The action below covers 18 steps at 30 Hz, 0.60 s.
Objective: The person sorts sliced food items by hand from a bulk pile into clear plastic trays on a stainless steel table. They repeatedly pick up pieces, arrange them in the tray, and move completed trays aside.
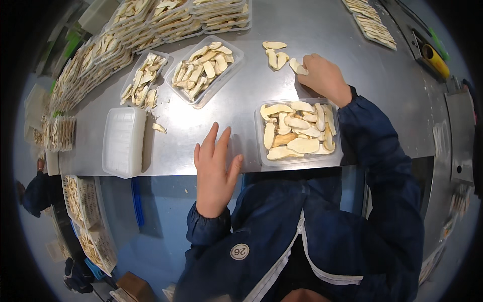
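My right hand point(320, 77) grips a pale mushroom slice point(297, 68) at the back of the steel table point(234, 124); its fingertips are partly hidden. Beside it lie a few loose mushroom slices point(274, 57). Closer to me, a clear plastic tray point(264, 162) at the table's front edge holds a layer of mushroom slices point(303, 145). My left hand point(217, 162) hovers left of this tray near the edge, fingers spread and holding nothing. Farther left, another clear tray point(200, 104) carries a heap of slices point(209, 66).
A stack of white plastic trays point(124, 141) stands at the front left. Behind it is a smaller tray of broken slices point(141, 83). Piled filled trays point(166, 22) line the back left. Several filled trays point(373, 28) lie back right, near a yellow-handled tool point(434, 60). A person point(36, 194) is at far left.
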Tool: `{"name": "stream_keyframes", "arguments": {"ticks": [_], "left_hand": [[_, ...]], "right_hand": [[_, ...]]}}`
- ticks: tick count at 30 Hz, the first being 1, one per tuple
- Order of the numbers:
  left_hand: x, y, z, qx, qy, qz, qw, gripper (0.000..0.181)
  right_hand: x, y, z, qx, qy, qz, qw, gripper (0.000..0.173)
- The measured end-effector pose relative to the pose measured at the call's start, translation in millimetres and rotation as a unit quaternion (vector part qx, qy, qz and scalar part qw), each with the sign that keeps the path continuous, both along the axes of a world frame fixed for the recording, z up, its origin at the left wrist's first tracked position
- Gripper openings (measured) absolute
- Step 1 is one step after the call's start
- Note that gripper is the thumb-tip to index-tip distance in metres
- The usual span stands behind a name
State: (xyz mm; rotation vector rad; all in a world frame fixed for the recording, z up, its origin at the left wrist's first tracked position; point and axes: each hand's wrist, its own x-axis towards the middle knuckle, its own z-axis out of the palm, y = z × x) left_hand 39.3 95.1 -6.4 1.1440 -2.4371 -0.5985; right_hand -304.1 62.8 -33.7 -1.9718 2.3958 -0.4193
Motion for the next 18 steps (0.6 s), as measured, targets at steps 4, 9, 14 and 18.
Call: {"name": "stream_keyframes", "arguments": {"ticks": [4,9,14,18], "left_hand": [[3,0,0,0.033,0.005,0.007,0.999,0.051],[-11,0,-6,0.049,0.012,-0.016,0.999,0.051],[-24,-2,-7,0.024,0.005,-0.046,0.999,0.051],[-23,0,-6,0.033,0.011,-0.049,0.998,0.052]], "right_hand": [[-21,36,17,-0.024,-0.119,0.074,0.990,0.026],[-1,116,67,0.092,-0.236,0.097,0.963,0.023],[27,156,66,0.176,-0.218,0.157,0.947,0.027],[34,159,54,0.160,-0.223,0.153,0.949,0.027]]}}
